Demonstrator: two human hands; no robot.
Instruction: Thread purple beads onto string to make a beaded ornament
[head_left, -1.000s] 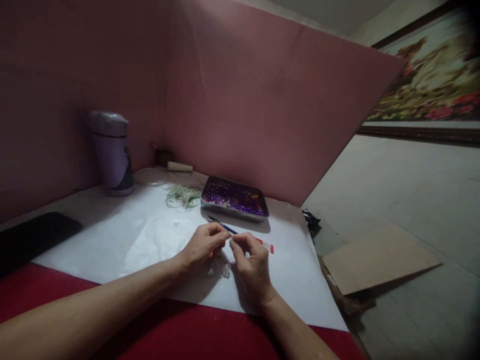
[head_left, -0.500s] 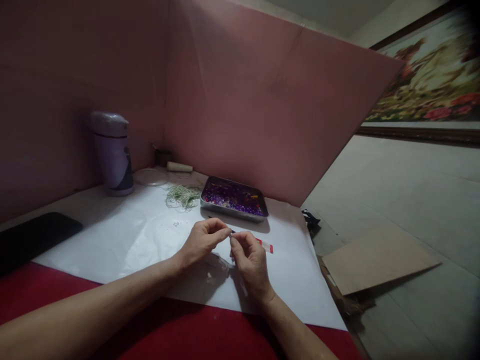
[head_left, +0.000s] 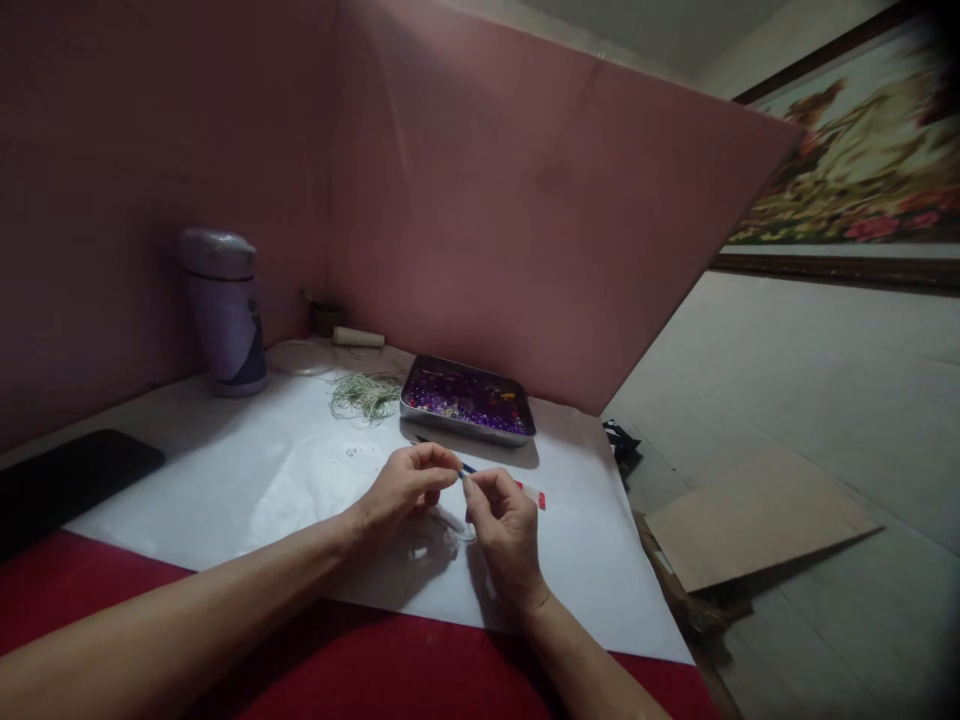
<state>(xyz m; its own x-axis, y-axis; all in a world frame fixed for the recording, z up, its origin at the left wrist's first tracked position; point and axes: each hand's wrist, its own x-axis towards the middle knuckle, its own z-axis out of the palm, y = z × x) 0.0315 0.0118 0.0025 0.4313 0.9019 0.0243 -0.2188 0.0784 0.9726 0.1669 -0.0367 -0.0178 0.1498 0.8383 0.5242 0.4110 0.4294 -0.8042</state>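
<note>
My left hand (head_left: 409,485) is closed in a pinch, thumb against index finger, above the white sheet (head_left: 202,490). Facing it, my right hand (head_left: 504,525) pinches too, and the fingertips of both nearly meet. Whatever they hold is too small to make out. A thin tool (head_left: 468,468), dark at its tip and blue further along, shows behind the fingers; most of it is hidden. Below the hands lies a crumpled clear plastic piece (head_left: 435,545). A red and white packet (head_left: 534,495) is partly covered by my right hand.
Beyond the hands stands a metal tray (head_left: 469,431) of purple beads. Left of it are a tangle of green thread (head_left: 366,397), a pale wooden cylinder (head_left: 358,337), a lilac bottle (head_left: 225,320) and a black phone-like slab (head_left: 82,480). Pink panels (head_left: 487,200) wall the back.
The fingertips have moved slightly apart, and more of the blue tool shows between them. The rest of the scene stays as it was, with a slight shift of the view.
</note>
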